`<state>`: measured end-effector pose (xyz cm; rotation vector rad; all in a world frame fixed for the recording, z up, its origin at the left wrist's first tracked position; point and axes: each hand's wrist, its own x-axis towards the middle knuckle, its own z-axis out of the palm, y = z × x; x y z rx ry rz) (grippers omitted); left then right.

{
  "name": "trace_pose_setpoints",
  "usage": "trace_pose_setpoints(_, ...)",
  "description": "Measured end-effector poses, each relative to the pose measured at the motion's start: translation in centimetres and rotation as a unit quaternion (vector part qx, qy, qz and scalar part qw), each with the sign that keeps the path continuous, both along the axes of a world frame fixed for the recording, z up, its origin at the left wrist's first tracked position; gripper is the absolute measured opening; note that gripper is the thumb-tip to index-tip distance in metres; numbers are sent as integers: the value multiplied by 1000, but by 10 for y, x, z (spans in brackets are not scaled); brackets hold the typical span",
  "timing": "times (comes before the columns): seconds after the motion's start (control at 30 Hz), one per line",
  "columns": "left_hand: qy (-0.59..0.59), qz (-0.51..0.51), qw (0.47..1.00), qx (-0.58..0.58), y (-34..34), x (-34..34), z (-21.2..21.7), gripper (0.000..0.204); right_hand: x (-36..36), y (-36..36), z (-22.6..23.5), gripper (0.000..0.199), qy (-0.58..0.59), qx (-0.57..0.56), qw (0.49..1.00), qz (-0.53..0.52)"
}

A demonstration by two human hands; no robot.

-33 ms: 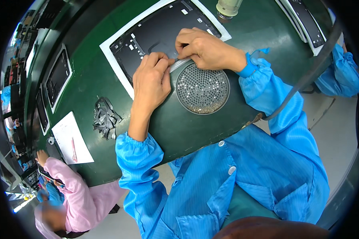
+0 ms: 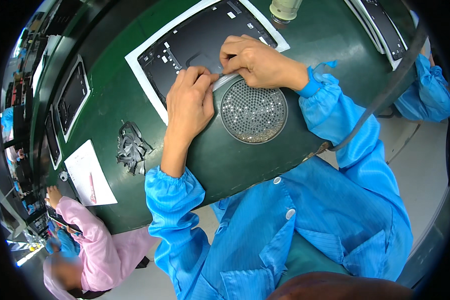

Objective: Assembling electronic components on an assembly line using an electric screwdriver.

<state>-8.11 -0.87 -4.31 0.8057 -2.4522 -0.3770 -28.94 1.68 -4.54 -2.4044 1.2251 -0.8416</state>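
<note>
Black panel [image 2: 200,42] lies on a white sheet [image 2: 147,86]; left hand [image 2: 191,100] and right hand [image 2: 259,62] nearly meet over its near edge, fingers bent narrow, any grip too small to tell.

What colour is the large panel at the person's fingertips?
The panel is black with small white patches, best seen in the head view.
</note>
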Motion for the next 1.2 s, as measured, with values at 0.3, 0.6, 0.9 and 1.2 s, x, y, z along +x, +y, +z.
trace_pose_setpoints(0.3, 26, 20, 998, -45, 5, 0, -6, 19, 1, 5, -3, 19, 11, -50, 999, -15)
trace_pose_setpoints(0.6, 21, -14, 999, 33, -2, -3, 1, 14, -3, 2, -4, 24, 23, -88, 996, 3)
trace_pose_setpoints(0.9, 3, -9, 1000, 11, 1, 6, -2, 14, -2, 26, 40, 27, -82, -297, 945, -107)
trace_pose_setpoints(1.2, 1, -17, 999, 31, -7, -9, 2, 14, -56, -16, 98, 50, -493, 160, 855, -11)
